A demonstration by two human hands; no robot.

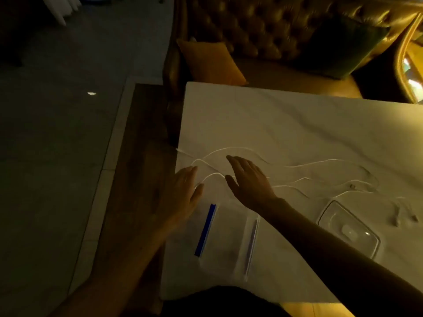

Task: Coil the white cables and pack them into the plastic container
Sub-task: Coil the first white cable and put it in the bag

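Several white cables (318,165) lie loose and uncoiled across the white table (286,124), running from its left edge to the right, with plug ends near the right side. A clear plastic container (349,227) sits at the right front, empty. My left hand (180,193) rests flat at the table's left edge, its fingers over a cable loop. My right hand (248,179) hovers palm down over the cables in the middle, fingers spread and holding nothing.
A clear zip bag with a blue strip (206,229) lies on the table's front edge between my arms. A tufted leather sofa (263,30) with an orange cushion (211,61) stands behind the table. Dark floor lies to the left.
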